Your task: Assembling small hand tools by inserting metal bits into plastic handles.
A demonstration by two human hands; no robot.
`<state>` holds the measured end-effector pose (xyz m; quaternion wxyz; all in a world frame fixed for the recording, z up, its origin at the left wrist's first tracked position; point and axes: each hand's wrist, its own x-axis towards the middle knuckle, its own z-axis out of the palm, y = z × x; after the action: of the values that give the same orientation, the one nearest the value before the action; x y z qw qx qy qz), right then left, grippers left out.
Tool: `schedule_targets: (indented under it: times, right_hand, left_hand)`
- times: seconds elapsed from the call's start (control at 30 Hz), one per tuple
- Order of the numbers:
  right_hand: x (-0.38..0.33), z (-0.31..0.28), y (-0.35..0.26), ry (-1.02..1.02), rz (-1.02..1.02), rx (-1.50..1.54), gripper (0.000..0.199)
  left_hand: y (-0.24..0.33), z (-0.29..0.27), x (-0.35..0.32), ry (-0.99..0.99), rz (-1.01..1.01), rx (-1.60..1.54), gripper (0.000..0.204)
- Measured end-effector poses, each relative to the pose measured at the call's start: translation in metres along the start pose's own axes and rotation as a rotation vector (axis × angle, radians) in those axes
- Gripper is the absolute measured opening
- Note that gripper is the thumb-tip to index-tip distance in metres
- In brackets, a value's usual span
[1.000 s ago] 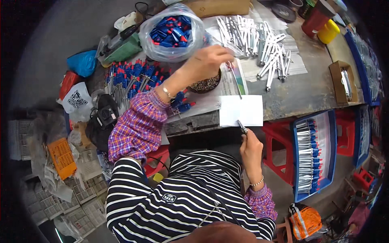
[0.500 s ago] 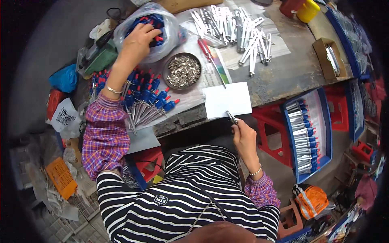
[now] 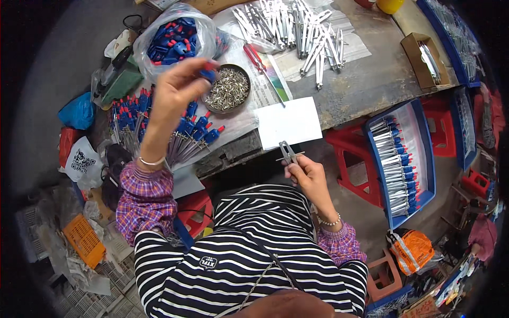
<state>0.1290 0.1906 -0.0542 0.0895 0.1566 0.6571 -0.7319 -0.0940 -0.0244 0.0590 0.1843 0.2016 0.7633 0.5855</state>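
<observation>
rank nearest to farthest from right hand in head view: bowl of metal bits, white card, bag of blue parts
1. White card, just beyond the right hand
2. Bowl of metal bits, beyond, leftward
3. Bag of blue parts, farther left and back

LAYOUT: bench (image 3: 371,79) | rear L: bag (image 3: 142,55) w/ pcs (image 3: 172,40) | front-R of bag: bowl (image 3: 247,87) w/ pins (image 3: 228,87) | R of bowl: screwdriver (image 3: 263,69), tip at pad (image 3: 290,122) (pad at front edge) | behind pad: strips (image 3: 304,37) | R of strips: box (image 3: 412,59) | R, off bench: tray (image 3: 430,153)
</observation>
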Motion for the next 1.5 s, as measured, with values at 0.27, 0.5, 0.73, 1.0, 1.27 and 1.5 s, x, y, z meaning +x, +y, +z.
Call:
schedule_targets:
  times: [0.27, 0.5, 0.73, 1.0, 1.27, 1.5]
  right_hand:
    - [-0.007, 0.009, -0.01, -0.225, 0.16, 0.385, 0.017]
    - [-0.01, 0.01, -0.012, -0.268, 0.222, 0.413, 0.016]
    - [-0.009, 0.011, -0.011, -0.269, 0.267, 0.437, 0.014]
    - [-0.006, 0.009, -0.011, -0.31, 0.292, 0.493, 0.017]
    - [-0.004, 0.01, -0.01, -0.357, 0.332, 0.557, 0.016]
    - [-0.003, 0.007, 0.011, -0.733, 0.519, 1.169, 0.026]
  left_hand:
    - [-0.026, 0.073, -0.028, -0.313, -0.231, -0.302, 0.037]
    - [-0.044, 0.078, -0.035, -0.324, -0.413, -0.445, 0.023]
    - [-0.049, 0.075, -0.036, -0.307, -0.399, -0.402, 0.02]
    - [-0.055, 0.075, -0.036, -0.275, -0.386, -0.441, 0.019]
    - [-0.054, 0.076, -0.035, -0.292, -0.377, -0.468, 0.019]
    - [-0.029, 0.079, -0.035, -0.666, -0.245, -0.135, 0.024]
